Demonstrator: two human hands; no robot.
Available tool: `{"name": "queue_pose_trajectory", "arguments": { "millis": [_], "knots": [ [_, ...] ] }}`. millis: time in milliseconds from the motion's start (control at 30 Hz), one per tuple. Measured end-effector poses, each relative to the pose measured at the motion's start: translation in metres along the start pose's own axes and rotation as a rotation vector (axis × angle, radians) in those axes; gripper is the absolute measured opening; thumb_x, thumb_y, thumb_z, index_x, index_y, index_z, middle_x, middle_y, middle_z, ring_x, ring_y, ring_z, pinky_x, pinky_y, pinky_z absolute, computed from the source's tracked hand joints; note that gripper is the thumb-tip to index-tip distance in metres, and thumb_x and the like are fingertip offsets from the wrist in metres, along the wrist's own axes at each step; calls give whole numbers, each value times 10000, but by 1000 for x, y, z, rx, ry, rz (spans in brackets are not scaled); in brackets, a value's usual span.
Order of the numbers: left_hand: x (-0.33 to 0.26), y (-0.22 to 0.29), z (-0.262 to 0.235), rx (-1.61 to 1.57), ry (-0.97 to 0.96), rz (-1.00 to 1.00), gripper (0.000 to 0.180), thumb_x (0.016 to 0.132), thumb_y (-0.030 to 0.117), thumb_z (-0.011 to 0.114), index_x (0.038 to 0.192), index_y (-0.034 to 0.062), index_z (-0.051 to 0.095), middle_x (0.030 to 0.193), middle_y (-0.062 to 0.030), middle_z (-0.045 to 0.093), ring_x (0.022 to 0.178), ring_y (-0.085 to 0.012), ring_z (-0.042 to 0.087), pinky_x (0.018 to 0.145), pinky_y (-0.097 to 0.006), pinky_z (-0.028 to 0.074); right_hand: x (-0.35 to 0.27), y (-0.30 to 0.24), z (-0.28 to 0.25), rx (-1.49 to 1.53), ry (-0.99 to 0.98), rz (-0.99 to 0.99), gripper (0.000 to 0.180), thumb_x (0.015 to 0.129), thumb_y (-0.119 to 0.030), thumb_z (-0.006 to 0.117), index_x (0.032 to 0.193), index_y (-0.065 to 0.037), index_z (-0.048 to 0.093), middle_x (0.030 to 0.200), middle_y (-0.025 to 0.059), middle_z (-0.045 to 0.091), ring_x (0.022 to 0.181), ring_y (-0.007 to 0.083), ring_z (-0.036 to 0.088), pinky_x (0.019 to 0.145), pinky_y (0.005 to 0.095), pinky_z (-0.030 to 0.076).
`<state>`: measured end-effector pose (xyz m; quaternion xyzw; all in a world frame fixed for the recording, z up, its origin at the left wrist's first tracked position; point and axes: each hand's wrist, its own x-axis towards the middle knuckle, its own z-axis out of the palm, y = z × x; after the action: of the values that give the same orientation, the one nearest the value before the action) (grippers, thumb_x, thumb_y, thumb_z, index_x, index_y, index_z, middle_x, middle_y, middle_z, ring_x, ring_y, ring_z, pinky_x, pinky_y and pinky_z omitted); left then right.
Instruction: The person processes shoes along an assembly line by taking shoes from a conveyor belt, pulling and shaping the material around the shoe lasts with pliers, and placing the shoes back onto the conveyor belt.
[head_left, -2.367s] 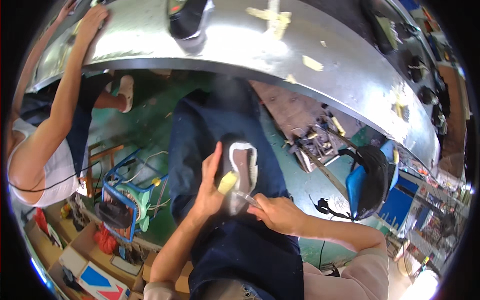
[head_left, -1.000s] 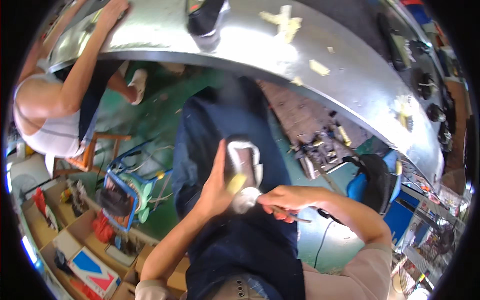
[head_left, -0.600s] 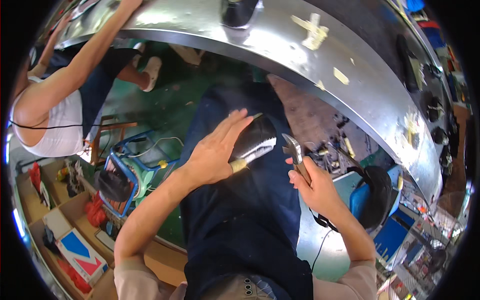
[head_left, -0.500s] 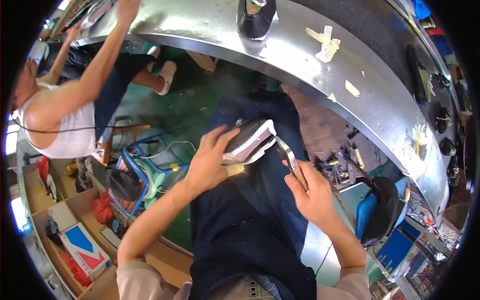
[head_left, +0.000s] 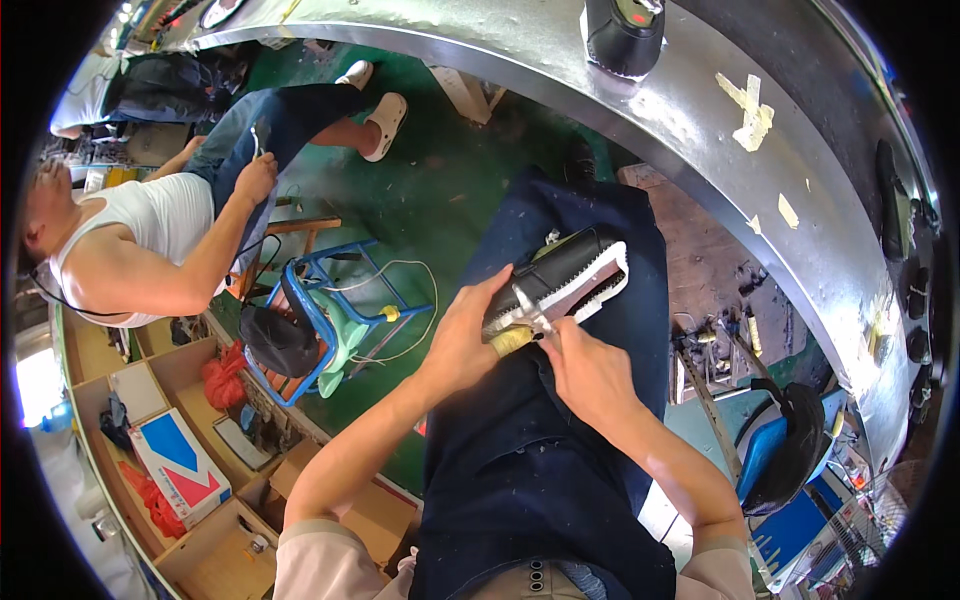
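A black shoe upper (head_left: 560,262) lies sole side up across my lap, with a jagged white edge round its pinkish-brown underside. My left hand (head_left: 468,335) is closed round its near left end, beside a yellow piece (head_left: 512,340) that sticks out there. My right hand (head_left: 590,375) is closed on metal pincers (head_left: 527,300), whose head rests against the shoe edge close to my left fingers. Most of the pincers' handle is hidden in my right hand.
A curved metal bench (head_left: 690,110) runs along the far and right sides, with another black shoe (head_left: 625,38) on it. A blue-framed stool (head_left: 325,310) and a divided wooden box (head_left: 150,400) stand left. A co-worker (head_left: 150,235) sits at far left, holding a tool.
My right hand has brought the pincers from the shoe's far right end to its near left end. The co-worker's raised arm has come down to the lap. The whole view has shifted.
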<state>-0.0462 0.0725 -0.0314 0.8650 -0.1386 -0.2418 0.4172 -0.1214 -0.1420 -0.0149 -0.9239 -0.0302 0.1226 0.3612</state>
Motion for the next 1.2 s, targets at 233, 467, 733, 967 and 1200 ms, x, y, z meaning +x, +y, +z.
{"name": "queue_pose_trajectory", "arguments": {
  "millis": [233,467,733,967,1200],
  "knots": [
    [0,-2,-3,-67,25,6,899,856,258,922,1621,85,484,1373,-216,654,1283,-402,612,1106,-449,495,-2,1,1,4,37,18,274,1103,-294,599,1129,-24,559,815,178,746,754,406,745,632,524,557],
    [-12,40,-57,-532,78,-4,714,861,143,931,1475,60,575,1322,-116,710,1221,-212,698,1100,-370,538,-25,28,-62,642,235,381,322,1167,-324,521,1190,-12,599,727,86,695,669,182,712,668,353,558],
    [59,57,52,-1392,-181,-695,609,1158,474,478,1598,55,520,1557,-92,609,1358,-235,616,1194,-390,443,-51,60,-103,893,-234,565,351,1178,-322,499,1353,-42,619,936,65,717,810,141,717,661,281,531],
    [18,44,96,-1322,-189,-410,639,1168,518,432,1543,10,533,1492,-136,635,1349,-266,614,1175,-417,464,-51,72,-106,1020,-607,403,409,1166,-335,517,1420,-21,580,1160,120,768,1010,268,753,815,416,595],
    [14,15,115,-1221,-139,-319,623,1187,452,399,1678,68,370,1659,-109,491,1492,-275,503,1252,-452,406,-52,54,-118,20,-305,-30,181,1065,-219,617,1076,-39,600,912,189,736,792,409,733,677,516,564]
  ]
}}
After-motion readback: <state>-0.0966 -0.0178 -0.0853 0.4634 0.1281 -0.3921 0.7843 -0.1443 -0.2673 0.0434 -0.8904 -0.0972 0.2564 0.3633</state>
